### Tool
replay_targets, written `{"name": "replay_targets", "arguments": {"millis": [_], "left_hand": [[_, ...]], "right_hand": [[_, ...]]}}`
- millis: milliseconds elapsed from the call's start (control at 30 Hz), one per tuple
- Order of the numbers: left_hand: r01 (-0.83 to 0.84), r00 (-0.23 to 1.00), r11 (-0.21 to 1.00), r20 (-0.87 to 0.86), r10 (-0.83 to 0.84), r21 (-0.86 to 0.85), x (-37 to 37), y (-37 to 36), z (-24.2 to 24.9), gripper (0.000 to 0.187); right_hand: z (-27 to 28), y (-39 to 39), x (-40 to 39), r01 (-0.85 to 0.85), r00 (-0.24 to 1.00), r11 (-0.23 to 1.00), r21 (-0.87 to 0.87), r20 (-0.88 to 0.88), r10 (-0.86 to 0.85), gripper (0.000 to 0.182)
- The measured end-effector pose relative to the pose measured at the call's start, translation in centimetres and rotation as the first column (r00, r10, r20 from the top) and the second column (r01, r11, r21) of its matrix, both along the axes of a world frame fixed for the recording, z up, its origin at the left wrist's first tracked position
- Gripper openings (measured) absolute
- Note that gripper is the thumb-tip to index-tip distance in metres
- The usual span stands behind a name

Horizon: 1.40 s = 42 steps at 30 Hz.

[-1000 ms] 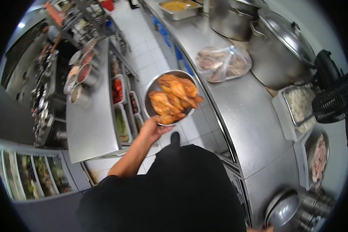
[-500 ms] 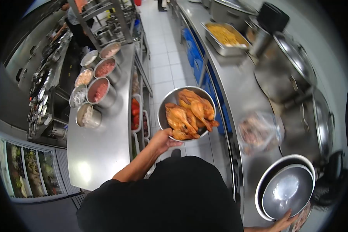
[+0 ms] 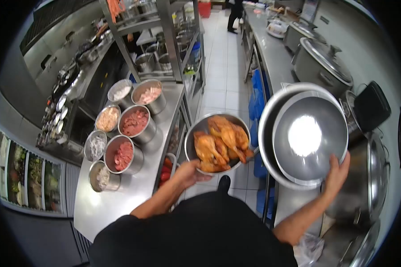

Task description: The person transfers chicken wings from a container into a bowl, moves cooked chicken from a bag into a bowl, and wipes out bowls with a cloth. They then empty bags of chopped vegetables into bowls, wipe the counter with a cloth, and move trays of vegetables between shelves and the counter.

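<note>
The left hand (image 3: 188, 172) is gripping the rim of a round metal bowl of golden roast chicken (image 3: 219, 143), w/ fingers closed, over the floor aisle. The right hand (image 3: 337, 172) is holding two stacked shiny empty metal bowls (image 3: 305, 133) by the edge, tilted up, just beside the chicken bowl, above the steel tabletop (image 3: 276, 58).

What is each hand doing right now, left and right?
Left hand: closed on the rim of the bowl of roast chicken.
Right hand: closed on the edge of the stacked empty metal bowls.
</note>
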<state>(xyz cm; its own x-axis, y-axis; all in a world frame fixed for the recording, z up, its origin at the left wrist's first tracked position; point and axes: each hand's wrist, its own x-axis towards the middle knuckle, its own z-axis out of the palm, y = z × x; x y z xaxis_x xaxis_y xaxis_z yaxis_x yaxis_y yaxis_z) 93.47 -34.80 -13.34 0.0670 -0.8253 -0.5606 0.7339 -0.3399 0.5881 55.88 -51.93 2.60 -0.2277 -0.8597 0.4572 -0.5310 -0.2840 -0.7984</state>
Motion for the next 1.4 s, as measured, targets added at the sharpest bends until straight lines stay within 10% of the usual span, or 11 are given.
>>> {"name": "replay_targets", "arguments": {"millis": [267,933,1400], "left_hand": [[-0.22,0.976,0.972,0.018,0.219,0.085,3.8,-13.0,2.3,0.039],[-0.13,0.99,0.991,-0.047,0.129,-0.013,30.0,-60.4,2.7,0.04],[-0.338,0.93,0.941,-0.146,0.337,0.014,42.8,-89.3,3.6,0.041]], "right_hand": [[-2.0,-28.4,17.6,-0.251,0.967,0.96,0.126,0.083,0.242,0.049],[-6.1,-71.5,41.1,0.018,0.966,0.92,0.391,-0.243,0.084,0.044],[-10.9,-104.3,60.5,-0.151,0.898,0.842,0.517,-0.285,0.336,0.042]]}}
